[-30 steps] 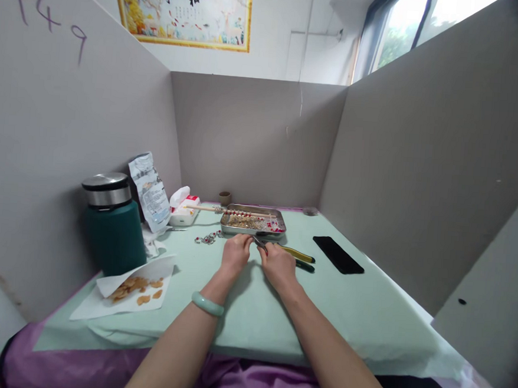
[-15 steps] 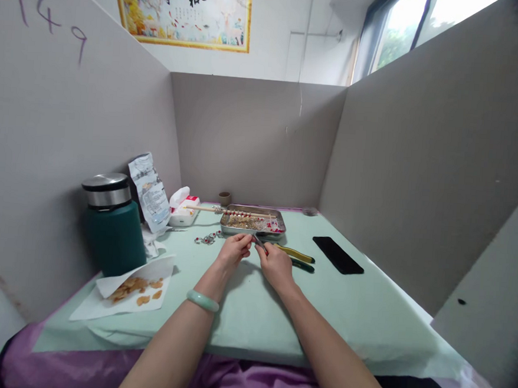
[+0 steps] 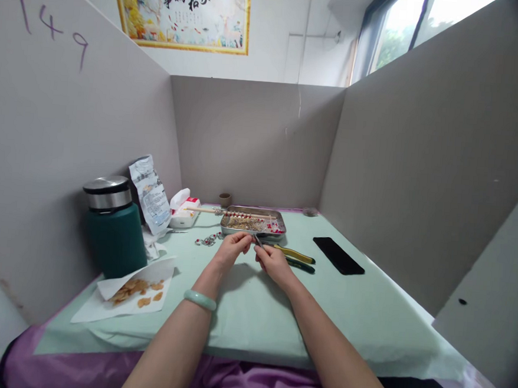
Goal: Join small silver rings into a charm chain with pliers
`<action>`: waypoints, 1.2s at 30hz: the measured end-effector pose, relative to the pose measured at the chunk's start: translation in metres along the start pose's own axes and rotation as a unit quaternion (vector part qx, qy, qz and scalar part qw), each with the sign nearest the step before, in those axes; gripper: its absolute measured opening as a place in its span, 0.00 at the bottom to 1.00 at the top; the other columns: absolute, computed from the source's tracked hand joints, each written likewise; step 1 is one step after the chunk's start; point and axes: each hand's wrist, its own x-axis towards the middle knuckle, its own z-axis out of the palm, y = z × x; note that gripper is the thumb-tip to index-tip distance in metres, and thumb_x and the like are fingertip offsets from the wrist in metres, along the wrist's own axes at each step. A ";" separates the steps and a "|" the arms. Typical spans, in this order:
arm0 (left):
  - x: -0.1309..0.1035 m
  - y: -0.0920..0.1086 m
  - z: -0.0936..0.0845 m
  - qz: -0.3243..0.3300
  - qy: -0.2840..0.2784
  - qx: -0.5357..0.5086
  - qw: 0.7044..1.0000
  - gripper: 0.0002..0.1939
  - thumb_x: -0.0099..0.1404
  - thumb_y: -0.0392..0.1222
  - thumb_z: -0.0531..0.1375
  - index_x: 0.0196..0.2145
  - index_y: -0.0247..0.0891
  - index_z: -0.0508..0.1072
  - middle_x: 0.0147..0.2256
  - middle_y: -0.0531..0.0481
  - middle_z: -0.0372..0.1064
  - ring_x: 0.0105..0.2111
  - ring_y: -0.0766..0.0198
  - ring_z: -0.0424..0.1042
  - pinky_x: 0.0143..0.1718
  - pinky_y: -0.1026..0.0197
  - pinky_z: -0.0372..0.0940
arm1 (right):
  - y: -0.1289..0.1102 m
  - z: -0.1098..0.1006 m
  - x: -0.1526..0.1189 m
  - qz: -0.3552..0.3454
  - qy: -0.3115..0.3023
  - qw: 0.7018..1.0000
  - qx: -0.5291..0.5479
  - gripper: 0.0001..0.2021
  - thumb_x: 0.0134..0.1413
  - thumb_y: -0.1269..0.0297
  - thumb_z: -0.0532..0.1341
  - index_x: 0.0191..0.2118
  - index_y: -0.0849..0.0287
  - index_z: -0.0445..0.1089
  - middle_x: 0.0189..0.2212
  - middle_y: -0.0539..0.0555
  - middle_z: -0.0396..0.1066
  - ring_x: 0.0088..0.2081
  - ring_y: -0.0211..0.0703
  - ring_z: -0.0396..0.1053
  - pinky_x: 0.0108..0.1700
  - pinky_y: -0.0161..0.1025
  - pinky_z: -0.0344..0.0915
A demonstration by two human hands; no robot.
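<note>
My left hand (image 3: 234, 248), with a jade-coloured bangle (image 3: 200, 300) on its wrist, is closed in a pinch in front of the tray. What its fingertips grip is too small to make out. My right hand (image 3: 275, 262) is wrapped round a slim dark metal tool (image 3: 258, 241), whose tip points toward the left fingertips. Behind both hands stands a metal tray (image 3: 234, 233) of small gold and red beads, with a beaded stick (image 3: 204, 210) lying across it. Yellow-handled pliers (image 3: 296, 255) and a dark green handle (image 3: 302, 267) lie just right of my right hand.
A red-beaded chain (image 3: 209, 239) lies left of the tray. On the left are a green flask (image 3: 116, 237), a foil bag (image 3: 151, 191), a tissue pack (image 3: 184, 215) and chips on paper (image 3: 144, 317). A black phone (image 3: 338, 255) lies right. Grey partitions (image 3: 254, 140) enclose the table.
My two hands have drawn slightly apart at the fingertips, and the right hand's grip on the slim tool has shifted a little. The view has tilted slightly. Nothing else has moved.
</note>
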 end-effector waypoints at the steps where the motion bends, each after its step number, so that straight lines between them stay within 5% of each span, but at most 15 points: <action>1: 0.000 0.002 -0.002 0.004 -0.002 0.034 0.999 0.15 0.55 0.50 0.59 0.29 0.33 0.72 0.19 0.55 0.59 0.21 0.70 0.55 0.25 0.66 0.52 | 0.001 -0.001 0.000 -0.001 -0.002 1.000 -0.010 0.21 0.55 0.49 0.49 0.23 0.60 0.65 0.16 0.47 0.61 0.22 0.35 0.58 0.27 0.31 0.53; 13: -0.001 0.007 -0.010 0.017 -0.037 0.276 0.960 0.11 0.55 0.44 0.55 0.26 0.36 0.75 0.19 0.54 0.62 0.22 0.67 0.59 0.25 0.65 0.53 | 0.007 -0.012 -0.004 -0.024 0.026 0.963 -0.268 0.19 0.57 0.52 0.52 0.23 0.58 0.67 0.19 0.49 0.66 0.24 0.36 0.60 0.26 0.33 0.45; 24: -0.002 0.000 0.003 -0.039 -0.028 0.042 0.998 0.16 0.54 0.52 0.58 0.29 0.34 0.70 0.19 0.56 0.55 0.21 0.70 0.54 0.25 0.65 0.50 | 0.000 -0.009 -0.001 -0.010 0.045 0.990 -0.134 0.22 0.57 0.49 0.49 0.24 0.59 0.67 0.19 0.49 0.66 0.25 0.37 0.64 0.28 0.32 0.52; 31: 0.000 -0.003 0.001 -0.036 -0.010 0.024 0.999 0.16 0.53 0.52 0.59 0.29 0.34 0.69 0.21 0.56 0.56 0.21 0.71 0.53 0.25 0.65 0.50 | 0.003 -0.008 0.000 0.023 -0.012 0.999 -0.044 0.24 0.58 0.48 0.46 0.25 0.60 0.67 0.18 0.49 0.66 0.22 0.35 0.62 0.27 0.31 0.54; 36: 0.001 -0.003 0.002 -0.040 0.012 -0.017 0.999 0.16 0.52 0.52 0.60 0.28 0.34 0.69 0.19 0.58 0.53 0.20 0.72 0.51 0.24 0.65 0.48 | 0.005 -0.008 0.000 0.034 0.007 0.998 -0.056 0.23 0.57 0.48 0.47 0.25 0.60 0.68 0.19 0.49 0.66 0.23 0.35 0.63 0.28 0.31 0.54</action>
